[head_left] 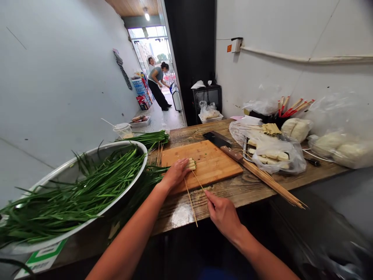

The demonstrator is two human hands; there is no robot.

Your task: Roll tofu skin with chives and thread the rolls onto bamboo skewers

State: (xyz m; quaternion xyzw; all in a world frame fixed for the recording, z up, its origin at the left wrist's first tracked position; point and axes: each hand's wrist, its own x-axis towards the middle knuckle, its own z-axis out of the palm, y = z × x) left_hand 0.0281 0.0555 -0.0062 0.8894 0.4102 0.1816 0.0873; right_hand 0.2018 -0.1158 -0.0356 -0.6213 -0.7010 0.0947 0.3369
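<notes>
My left hand (176, 171) lies over a small row of pale yellow rolls (191, 163), which look like tofu skin with green chives inside, and holds them down on the wooden cutting board (215, 165). One bamboo skewer (191, 204) sticks out of the rolls toward me, its free end past the board's near edge. A second skewer (198, 181) is pinched between the thumb and fingers of my right hand (223, 212). Its far end meets the rolls; how deep it goes is hidden. Loose chives (155, 169) lie beside my left hand.
At left stands a large metal basin (145, 149) of chives. A cleaver (224, 147) rests across the board's right corner, near a bundle of skewers (271, 182). Beyond are a tray of white pieces (268, 155) in plastic and finished rolls (271, 129). Two people (157, 83) are by the doorway.
</notes>
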